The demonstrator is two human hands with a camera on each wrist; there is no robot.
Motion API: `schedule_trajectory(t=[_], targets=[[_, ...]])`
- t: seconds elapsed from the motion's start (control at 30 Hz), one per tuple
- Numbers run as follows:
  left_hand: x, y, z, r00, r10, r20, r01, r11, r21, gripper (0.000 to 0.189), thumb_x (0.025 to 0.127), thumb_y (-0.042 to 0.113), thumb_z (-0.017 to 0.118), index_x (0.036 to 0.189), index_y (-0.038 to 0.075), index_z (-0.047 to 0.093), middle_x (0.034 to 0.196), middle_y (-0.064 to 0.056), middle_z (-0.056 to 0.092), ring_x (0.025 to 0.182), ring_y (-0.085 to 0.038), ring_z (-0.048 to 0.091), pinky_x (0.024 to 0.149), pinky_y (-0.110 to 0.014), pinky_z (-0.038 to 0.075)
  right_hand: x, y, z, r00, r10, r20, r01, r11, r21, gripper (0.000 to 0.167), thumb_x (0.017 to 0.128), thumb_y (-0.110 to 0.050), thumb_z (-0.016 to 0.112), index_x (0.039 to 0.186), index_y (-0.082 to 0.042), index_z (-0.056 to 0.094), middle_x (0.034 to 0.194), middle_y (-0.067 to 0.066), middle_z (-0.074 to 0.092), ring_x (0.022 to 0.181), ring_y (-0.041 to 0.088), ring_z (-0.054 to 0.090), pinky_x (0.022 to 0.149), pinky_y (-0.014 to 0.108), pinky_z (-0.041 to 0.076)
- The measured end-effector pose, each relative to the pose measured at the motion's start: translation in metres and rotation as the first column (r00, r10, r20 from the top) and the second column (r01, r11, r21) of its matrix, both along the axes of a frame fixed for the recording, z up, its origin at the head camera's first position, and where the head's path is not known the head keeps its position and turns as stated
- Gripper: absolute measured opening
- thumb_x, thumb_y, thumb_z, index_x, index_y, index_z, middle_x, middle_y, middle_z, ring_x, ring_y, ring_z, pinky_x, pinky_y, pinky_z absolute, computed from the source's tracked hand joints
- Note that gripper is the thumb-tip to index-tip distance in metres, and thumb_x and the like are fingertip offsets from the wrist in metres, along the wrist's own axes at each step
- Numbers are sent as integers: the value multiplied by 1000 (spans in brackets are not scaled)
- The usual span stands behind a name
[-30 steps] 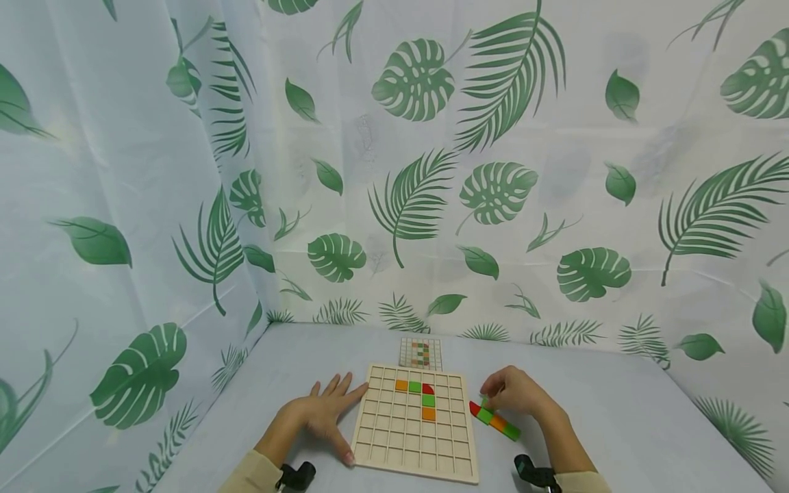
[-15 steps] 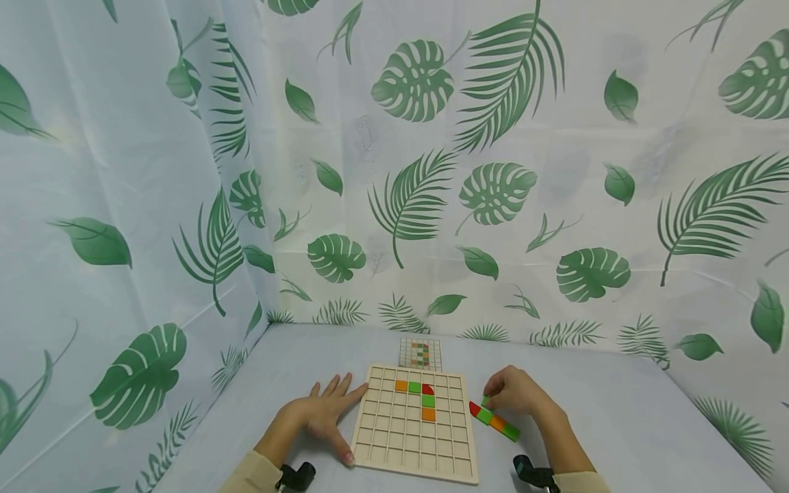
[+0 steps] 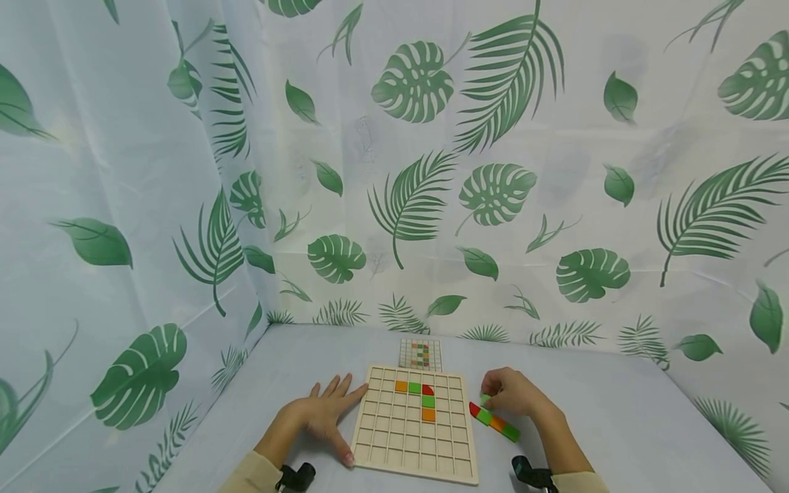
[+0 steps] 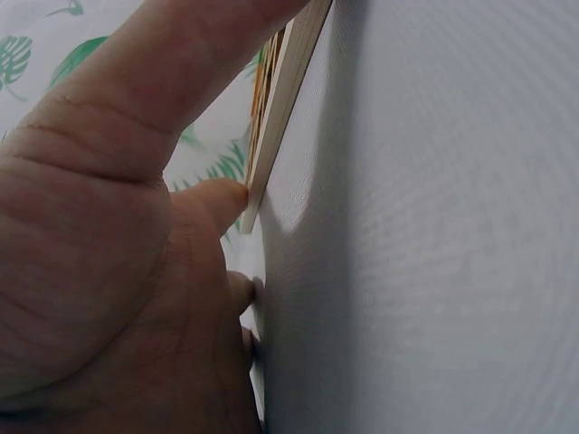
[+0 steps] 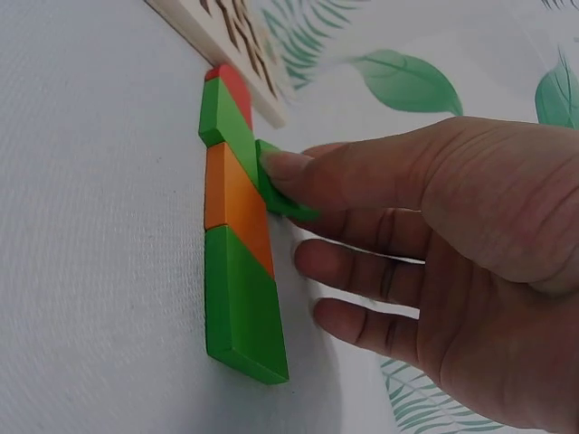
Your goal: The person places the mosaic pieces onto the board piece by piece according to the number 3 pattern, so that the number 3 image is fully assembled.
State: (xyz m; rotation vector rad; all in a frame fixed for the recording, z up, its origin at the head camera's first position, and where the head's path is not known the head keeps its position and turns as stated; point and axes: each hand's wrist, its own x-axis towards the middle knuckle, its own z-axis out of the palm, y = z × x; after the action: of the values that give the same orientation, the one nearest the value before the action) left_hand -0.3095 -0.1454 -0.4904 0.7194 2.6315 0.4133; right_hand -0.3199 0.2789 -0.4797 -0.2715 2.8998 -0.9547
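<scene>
A wooden grid board (image 3: 394,452) lies on the table. Orange, green and red tiles fill some of its upper cells. My left hand (image 3: 323,414) is spread at the board's left side, its thumb and index fingertips touching the edge; the left wrist view also shows the index fingertip at the board's rim (image 4: 288,99). Right of the board, my right hand (image 3: 514,392) pinches a small green block (image 5: 271,172) between thumb and index finger. That block is beside a row of blocks: red (image 5: 237,89), green (image 5: 226,122), orange (image 5: 237,203) and green (image 5: 244,303).
A small pattern card (image 3: 421,354) with a coloured grid lies behind the board, close to its far edge. A leaf-printed curtain (image 3: 425,205) rises behind the table and along the left side. Pale grey cloth (image 3: 629,418) covers the table.
My right hand shifts very slightly while keeping the green block pinched beside the row. The left hand, the board and its tiles stay as they were.
</scene>
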Motion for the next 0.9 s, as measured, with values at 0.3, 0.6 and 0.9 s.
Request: schedule_trajectory(t=[0.3, 0.6, 0.9], targets=[[0, 0, -2, 1000, 6, 4, -6, 1000, 8, 136, 62, 63, 94, 168, 32, 16, 176, -18, 4, 162, -43, 0, 124, -74, 3, -5, 1, -4, 1000, 11, 3, -11, 1000, -28, 14, 83, -1, 81, 88, -10, 72, 82, 1, 64, 77, 19, 56, 69, 33, 52], [-2, 0, -4, 1000, 8, 9, -8, 1000, 7, 136, 61, 63, 94, 168, 34, 15, 176, -17, 4, 162, -43, -1, 124, -74, 3, -8, 2, -1, 995, 92, -48, -96, 991, -97, 9, 87, -1, 78, 93, -7, 74, 80, 1, 65, 75, 18, 57, 66, 30, 51], [-1, 0, -2, 1000, 8, 10, -8, 1000, 6, 135, 62, 62, 94, 168, 33, 16, 176, -18, 4, 162, -43, 0, 124, -74, 3, -10, -4, 8, 985, 128, -119, -145, 977, -154, 12, 91, -7, 78, 103, -3, 76, 84, 0, 70, 76, 18, 61, 66, 26, 55]])
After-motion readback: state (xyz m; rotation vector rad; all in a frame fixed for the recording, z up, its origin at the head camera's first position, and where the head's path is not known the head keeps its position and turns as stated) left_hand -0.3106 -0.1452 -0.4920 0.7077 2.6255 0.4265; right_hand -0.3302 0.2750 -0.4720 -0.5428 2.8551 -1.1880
